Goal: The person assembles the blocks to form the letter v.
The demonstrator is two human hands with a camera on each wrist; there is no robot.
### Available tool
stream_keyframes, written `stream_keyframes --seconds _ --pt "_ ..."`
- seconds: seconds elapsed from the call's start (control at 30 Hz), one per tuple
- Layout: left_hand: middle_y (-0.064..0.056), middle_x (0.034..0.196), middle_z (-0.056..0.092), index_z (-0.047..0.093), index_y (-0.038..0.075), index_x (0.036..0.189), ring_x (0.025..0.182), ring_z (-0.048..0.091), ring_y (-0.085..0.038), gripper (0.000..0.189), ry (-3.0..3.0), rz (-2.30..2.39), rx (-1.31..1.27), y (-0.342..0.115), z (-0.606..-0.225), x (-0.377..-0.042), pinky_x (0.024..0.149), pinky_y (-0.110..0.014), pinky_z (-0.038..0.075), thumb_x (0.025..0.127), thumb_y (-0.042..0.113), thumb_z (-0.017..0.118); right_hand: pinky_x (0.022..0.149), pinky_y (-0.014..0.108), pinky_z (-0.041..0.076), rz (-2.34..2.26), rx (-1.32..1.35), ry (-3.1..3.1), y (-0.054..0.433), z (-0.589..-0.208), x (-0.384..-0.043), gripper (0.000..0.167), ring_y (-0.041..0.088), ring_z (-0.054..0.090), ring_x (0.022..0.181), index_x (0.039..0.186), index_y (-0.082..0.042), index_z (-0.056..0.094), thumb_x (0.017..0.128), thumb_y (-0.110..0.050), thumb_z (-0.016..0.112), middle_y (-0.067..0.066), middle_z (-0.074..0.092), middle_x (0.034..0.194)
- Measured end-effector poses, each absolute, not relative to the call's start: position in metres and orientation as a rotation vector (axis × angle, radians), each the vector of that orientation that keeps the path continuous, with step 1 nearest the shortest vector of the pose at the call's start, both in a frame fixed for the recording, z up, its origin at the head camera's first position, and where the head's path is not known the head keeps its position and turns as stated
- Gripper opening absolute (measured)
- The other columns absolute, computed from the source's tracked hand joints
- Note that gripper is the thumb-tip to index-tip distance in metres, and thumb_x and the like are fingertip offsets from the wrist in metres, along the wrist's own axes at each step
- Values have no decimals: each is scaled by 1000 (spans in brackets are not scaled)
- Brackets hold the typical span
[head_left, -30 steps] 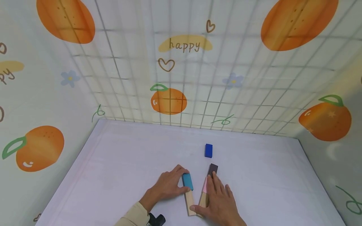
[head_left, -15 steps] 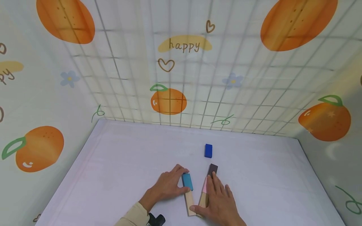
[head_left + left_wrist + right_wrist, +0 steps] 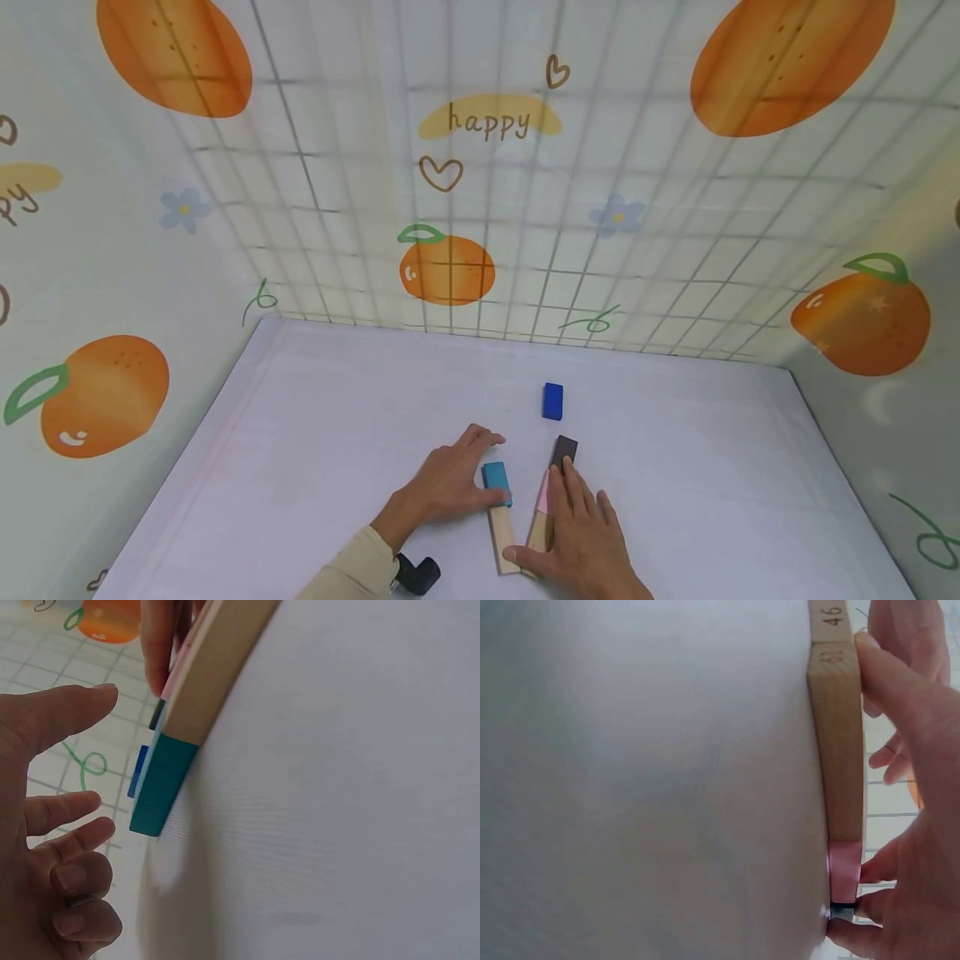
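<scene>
Two rows of wooden blocks form a narrow V on the white table. A teal block (image 3: 496, 475) tops the left row, above a plain wooden block (image 3: 502, 540). The right row runs from a black block (image 3: 566, 448) through a pink block (image 3: 543, 493) to another plain block (image 3: 537, 530). My left hand (image 3: 448, 482) is beside the teal block, fingers spread off it; the thumb overlaps its near end in the head view but appears apart in the left wrist view. My right hand (image 3: 588, 532) rests straight fingers on the right row, its thumb at the rows' near ends.
A dark blue block (image 3: 552, 402) lies on its own beyond the black one. Cloth walls with printed oranges (image 3: 447, 268) rise along the back and both sides of the table (image 3: 360, 375). A black device (image 3: 417, 575) sits at the left wrist.
My left hand's fingers have lifted off the teal block's far end and moved slightly away from it. The right hand and the blocks stay as they were.
</scene>
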State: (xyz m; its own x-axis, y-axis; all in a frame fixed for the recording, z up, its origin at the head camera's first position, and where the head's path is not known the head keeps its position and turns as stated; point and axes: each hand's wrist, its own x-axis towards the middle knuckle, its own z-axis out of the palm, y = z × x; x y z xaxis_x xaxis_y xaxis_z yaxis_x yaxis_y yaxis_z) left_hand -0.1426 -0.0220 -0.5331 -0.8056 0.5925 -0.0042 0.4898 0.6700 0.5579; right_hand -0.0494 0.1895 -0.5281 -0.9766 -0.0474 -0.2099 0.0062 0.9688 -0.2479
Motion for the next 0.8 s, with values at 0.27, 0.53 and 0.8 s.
stream_keyframes --seconds 0.27,0.53,0.8 --pt "0 141 47 47 23 148 95 58 -12 76 2709 806 883 -17 -527 -146 87 -36 53 86 62 69 111 72 15 -375 -33 2888 189 -527 -51 142 45 28 145 158 2 25 60 -96 57 27 18 163" --pt "0 145 46 46 25 149 106 61 -17 76 2731 751 841 -9 -518 -149 93 -45 53 86 62 69 111 72 15 -378 -38 2897 189 -526 -50 141 45 27 146 158 2 25 61 -96 58 26 17 164" --pt "0 146 45 45 25 151 108 62 -19 76 2739 754 856 -4 -514 -156 92 -45 53 87 60 68 111 72 14 -391 -28 2895 189 -526 -50 141 45 27 146 158 1 26 60 -95 59 25 17 164"
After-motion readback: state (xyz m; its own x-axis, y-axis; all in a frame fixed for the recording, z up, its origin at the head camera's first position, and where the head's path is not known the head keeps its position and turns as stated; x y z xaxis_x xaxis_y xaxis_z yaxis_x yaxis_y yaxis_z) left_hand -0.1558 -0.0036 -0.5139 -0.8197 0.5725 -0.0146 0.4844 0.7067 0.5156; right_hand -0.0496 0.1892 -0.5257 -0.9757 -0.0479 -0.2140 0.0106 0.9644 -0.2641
